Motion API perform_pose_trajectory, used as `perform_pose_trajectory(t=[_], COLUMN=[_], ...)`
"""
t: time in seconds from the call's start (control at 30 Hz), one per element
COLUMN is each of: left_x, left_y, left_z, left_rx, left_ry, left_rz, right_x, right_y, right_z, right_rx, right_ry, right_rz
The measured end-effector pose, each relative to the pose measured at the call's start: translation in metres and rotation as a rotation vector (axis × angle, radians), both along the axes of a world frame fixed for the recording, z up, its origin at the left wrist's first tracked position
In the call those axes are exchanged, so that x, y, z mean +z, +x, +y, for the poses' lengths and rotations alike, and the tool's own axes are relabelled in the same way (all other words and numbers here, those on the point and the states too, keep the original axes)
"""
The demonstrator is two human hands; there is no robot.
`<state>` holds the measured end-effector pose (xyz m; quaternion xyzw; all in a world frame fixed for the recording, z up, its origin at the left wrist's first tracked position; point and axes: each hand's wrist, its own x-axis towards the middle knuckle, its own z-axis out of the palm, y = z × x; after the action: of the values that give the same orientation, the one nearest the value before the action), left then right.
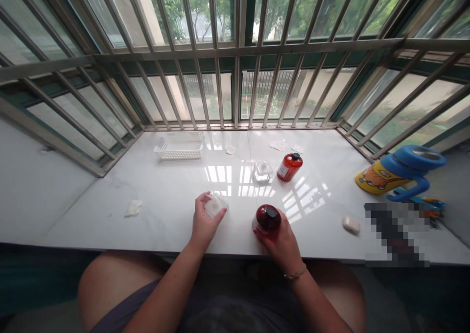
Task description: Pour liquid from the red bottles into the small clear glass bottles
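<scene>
Left hand [204, 226]: thumb and fingers gripping clear container [215, 204], near front edge of white surface [91, 208]. Right hand [282, 242]: curled round dark red bottle [265, 219], black cap [272, 212] in place; contact of base with surface, cannot tell. Beyond: 2nd clear container [262, 172] just beside red bottle [290, 167]. Step in hand, as judged: steadying 2 items, held apart. Next move calls for secure grip on both; smooth walls probably slippery.
</scene>
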<state>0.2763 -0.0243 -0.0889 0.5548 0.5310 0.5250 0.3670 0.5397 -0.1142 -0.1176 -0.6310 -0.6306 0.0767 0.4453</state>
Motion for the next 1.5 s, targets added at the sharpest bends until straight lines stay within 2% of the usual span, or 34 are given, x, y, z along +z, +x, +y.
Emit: perform_pose_trajectory(t=[0.27,0.43,0.63,0.87,0.97,1.07,1.2,1.37,1.5], left_x=[-0.005,0.002,0.012,0.015,0.015,0.014,0.010,0.004,0.008], left_y=[-0.002,-0.001,-0.002,0.001,0.010,0.025,0.057,0.123,0.166], left_z=[0.001,0.002,0.001,0.008,0.013,0.021,0.035,0.049,0.048], left_rx=[0.013,-0.031,-0.070,-0.067,-0.081,-0.116,-0.201,-0.283,-0.316], left_ry=[-0.022,-0.029,-0.045,-0.046,-0.044,-0.032,-0.007,0.030,0.107], left_rz=[0.033,0.011,0.098,0.066,0.079,0.122,0.118,0.090,0.059], right_x=[0.000,0.000,0.000,-0.001,0.001,0.006,0.014,0.021,0.029], right_y=[-0.001,-0.001,-0.001,-0.001,-0.001,0.000,0.016,0.066,0.110], right_z=[0.000,0.000,0.000,0.001,0.002,0.002,0.005,0.026,0.042], right_rx=[-0.003,-0.007,-0.005,-0.001,-0.019,-0.033,-0.074,-0.253,-0.358], right_ry=[0.017,0.008,0.000,-0.008,0.031,0.058,0.022,-0.088,-0.119], right_rz=[-0.019,-0.012,-0.003,-0.007,-0.043,-0.072,-0.068,-0.014,-0.004])
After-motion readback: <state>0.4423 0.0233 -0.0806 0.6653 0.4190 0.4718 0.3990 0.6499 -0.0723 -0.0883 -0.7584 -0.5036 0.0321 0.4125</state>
